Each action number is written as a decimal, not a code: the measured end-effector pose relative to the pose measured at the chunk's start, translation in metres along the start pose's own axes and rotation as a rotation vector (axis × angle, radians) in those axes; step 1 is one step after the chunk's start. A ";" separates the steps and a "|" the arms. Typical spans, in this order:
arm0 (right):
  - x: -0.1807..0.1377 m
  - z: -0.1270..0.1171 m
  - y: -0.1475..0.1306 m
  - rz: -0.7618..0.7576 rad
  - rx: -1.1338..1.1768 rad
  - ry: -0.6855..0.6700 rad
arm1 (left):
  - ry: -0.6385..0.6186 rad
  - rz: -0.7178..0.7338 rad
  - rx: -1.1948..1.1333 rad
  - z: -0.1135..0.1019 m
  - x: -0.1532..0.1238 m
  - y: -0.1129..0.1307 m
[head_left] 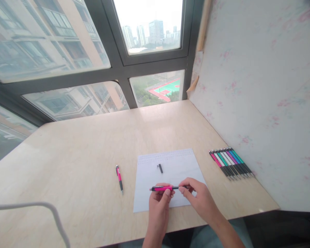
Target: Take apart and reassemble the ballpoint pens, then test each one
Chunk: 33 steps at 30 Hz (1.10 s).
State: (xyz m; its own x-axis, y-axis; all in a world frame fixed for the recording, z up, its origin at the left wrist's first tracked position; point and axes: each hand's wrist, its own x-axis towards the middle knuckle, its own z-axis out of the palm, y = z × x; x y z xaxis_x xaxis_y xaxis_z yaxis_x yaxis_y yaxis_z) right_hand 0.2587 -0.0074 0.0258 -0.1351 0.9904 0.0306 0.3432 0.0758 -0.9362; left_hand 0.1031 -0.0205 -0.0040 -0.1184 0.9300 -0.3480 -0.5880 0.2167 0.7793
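My left hand (pixel 159 203) is closed around the pink barrel of a ballpoint pen (pixel 161 188), which lies level above the paper's lower part. At its right end a thin dark part, apparently the ink refill (pixel 175 188), sticks out, and the fingertips of my right hand (pixel 196 194) pinch it. Whether the refill is partly inside the barrel is hidden. A black grip section (pixel 160 168) and a tiny piece beside it, perhaps the metal tip, rest on the white sheet of paper (pixel 144 199) beyond my hands.
Left of the paper lies a whole pink and black pen (pixel 119 179). Several pens (pixel 229 163) in different colours form a row at the right, near the papered wall (pixel 263 103). A grey cable (pixel 45 205) bends across the near left. Windows border the table's far edge.
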 end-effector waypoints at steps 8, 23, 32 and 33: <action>-0.001 0.005 0.000 -0.033 0.052 0.042 | 0.016 0.002 -0.001 0.001 -0.001 0.001; -0.003 0.003 0.000 -0.011 -0.005 0.047 | 0.008 0.008 0.016 0.004 -0.002 0.004; -0.002 0.001 0.000 -0.019 0.032 0.036 | -0.029 0.009 0.024 0.002 -0.003 0.004; -0.002 0.001 0.000 -0.032 0.022 0.040 | -0.029 0.012 0.026 0.002 -0.002 0.003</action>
State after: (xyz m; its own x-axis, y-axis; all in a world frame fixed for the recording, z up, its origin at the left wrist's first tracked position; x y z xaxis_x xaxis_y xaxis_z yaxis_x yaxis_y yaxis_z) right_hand 0.2583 -0.0095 0.0257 -0.1084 0.9913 0.0745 0.3186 0.1057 -0.9420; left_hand 0.1030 -0.0213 0.0004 -0.1015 0.9407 -0.3236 -0.5658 0.2130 0.7966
